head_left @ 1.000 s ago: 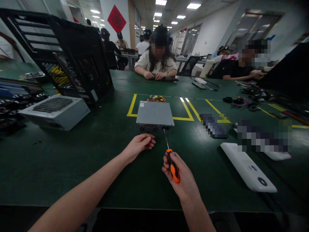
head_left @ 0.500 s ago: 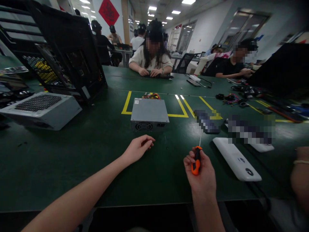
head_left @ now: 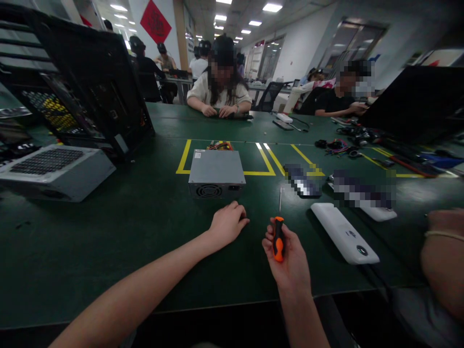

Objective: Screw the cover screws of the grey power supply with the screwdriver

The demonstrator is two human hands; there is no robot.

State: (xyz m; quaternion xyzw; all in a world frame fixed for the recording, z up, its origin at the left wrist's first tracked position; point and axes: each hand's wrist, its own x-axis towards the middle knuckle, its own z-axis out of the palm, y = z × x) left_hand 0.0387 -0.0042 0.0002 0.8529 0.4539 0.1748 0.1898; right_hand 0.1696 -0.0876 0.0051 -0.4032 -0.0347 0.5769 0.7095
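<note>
The right hand (head_left: 286,251) is closed around the orange-and-black handle of a screwdriver (head_left: 278,239), its shaft pointing to 12 o'clock. Whether the tip touches anything cannot be told. The left hand (head_left: 228,224) has its fingers curled, knuckles up; the underside is hidden, so whether it grips anything cannot be told.

Reference centre: the grey power supply (head_left: 217,166), on the green table (head_left: 163,275). The left hand is just in front of it, between 5 and 6 o'clock; the screwdriver is between 4 and 5 o'clock. The unit covers part of a yellow tape outline (head_left: 259,173). The wire bundle (head_left: 220,145) at 12 o'clock is partly hidden behind it.

At 9 o'clock, a second power supply (head_left: 72,176) is cut off by the frame. At 10 o'clock, a black computer case (head_left: 105,87) is likewise cut off. At 3 o'clock, a dark device (head_left: 302,186) is largely pixelated.

Markings: the white label (head_left: 199,153) on the unit and the logo on the white device (head_left: 333,224) at 4 o'clock are illegible. The character on the red sign (head_left: 155,21) at 11 o'clock is blurred.
</note>
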